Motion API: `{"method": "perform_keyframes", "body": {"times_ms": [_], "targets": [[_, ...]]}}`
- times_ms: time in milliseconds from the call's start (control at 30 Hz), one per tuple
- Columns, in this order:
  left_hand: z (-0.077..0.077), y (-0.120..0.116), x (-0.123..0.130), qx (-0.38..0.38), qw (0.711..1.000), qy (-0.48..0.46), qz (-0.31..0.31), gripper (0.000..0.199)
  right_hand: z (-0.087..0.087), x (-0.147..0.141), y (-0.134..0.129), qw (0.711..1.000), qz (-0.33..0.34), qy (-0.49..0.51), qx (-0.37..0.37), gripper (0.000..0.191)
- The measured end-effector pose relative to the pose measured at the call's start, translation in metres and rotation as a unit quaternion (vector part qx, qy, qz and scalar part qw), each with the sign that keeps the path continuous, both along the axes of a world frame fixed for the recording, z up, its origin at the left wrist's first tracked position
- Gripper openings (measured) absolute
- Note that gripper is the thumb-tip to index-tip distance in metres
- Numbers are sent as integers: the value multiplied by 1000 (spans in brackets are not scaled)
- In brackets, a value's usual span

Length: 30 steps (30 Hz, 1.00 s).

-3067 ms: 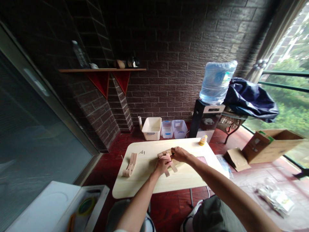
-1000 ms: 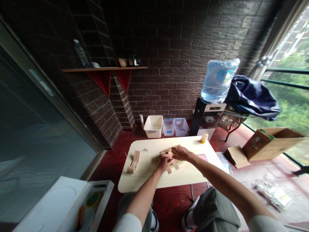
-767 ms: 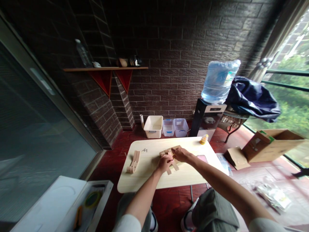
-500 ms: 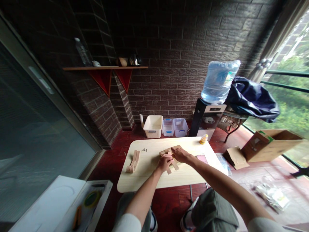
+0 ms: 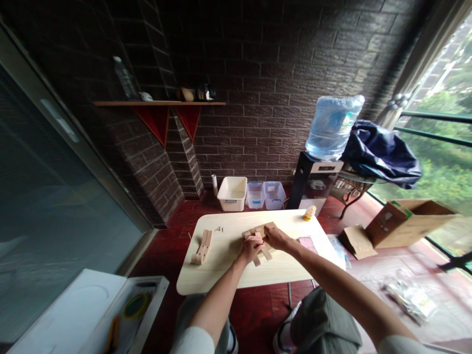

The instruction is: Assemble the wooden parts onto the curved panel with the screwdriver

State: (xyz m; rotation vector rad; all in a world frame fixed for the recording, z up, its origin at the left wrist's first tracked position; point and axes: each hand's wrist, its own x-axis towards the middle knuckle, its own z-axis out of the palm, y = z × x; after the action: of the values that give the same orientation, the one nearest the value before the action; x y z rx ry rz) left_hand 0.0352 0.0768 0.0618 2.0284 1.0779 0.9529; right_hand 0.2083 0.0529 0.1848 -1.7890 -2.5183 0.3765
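A wooden assembly of flat, light-brown slats (image 5: 266, 253) lies on the pale table (image 5: 224, 275), two slat ends pointing toward me. Over its left side rests my left hand (image 5: 251, 248), fingers bent and closed on the wood. My right hand (image 5: 276, 237) is curled against the right part of the assembly, close to the left fingertips. Whatever its fingers pinch is hidden or too small to name. Another wooden piece (image 5: 202, 247), curved and with holes, lies apart on the table's left side.
A yellow-capped bottle (image 5: 309, 213) and a pink phone-like object (image 5: 307, 244) are on the table's right. Plastic bins (image 5: 232, 202) stand behind it. A water dispenser (image 5: 313, 179) and a cardboard box (image 5: 394, 226) are to the right, an open white case (image 5: 147, 309) lower left.
My right hand has curled in more tightly at the assembly. The left hand stays on the wood; the whole view has shifted slightly.
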Motion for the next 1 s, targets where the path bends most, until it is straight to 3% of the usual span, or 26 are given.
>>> {"method": "perform_keyframes", "body": {"times_ms": [100, 267, 600, 867, 1000], "targets": [[0, 1, -2, 17, 1000, 6, -17, 6, 5, 0, -2, 1000, 20, -23, 8, 32], [-2, 1, -1, 7, 1000, -7, 5, 1, 14, -2, -1, 997, 50, -54, 12, 29], [-3, 1, -2, 31, 999, 15, -16, 9, 19, -15, 1, 996, 14, -89, 12, 29], [-5, 1, -1, 26, 1000, -13, -4, 4, 24, -17, -1, 993, 66, -95, 23, 27], [-5, 0, -1, 30, 999, -21, -2, 6, 20, -18, 1, 993, 55, -99, 23, 28]]}}
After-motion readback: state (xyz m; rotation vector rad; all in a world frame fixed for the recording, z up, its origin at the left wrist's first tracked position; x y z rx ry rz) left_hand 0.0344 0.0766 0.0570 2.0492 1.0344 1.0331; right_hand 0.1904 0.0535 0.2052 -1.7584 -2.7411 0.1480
